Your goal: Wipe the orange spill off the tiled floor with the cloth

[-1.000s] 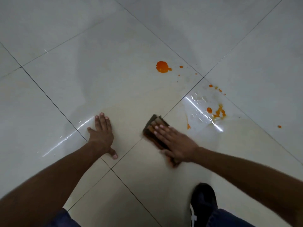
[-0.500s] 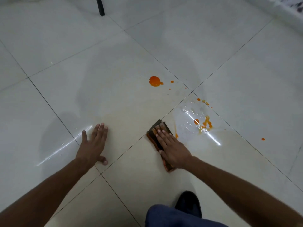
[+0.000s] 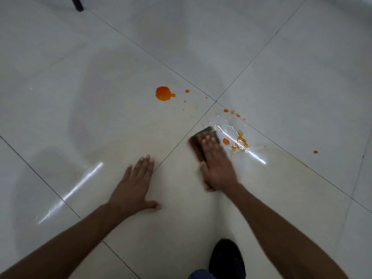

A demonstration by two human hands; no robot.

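Note:
A dark brown folded cloth (image 3: 198,140) lies flat on the pale tiled floor (image 3: 100,121), and my right hand (image 3: 216,166) presses down on it with straight fingers. Just right of the cloth sits an orange smear (image 3: 237,141) in a wet, shiny patch. A round orange blob (image 3: 163,93) lies farther away to the left, with small drops around it. One lone orange drop (image 3: 315,152) is off to the right. My left hand (image 3: 133,188) rests flat on the floor, fingers spread, left of the cloth.
My black shoe (image 3: 226,256) stands on the floor at the bottom edge, below my right arm. A dark furniture leg (image 3: 77,4) stands at the top left. Dark grout lines cross just beyond the cloth.
My right hand has slid the cloth away from me and to the right, up to the orange smear. My left hand has shifted nearer the cloth, still flat on the floor.

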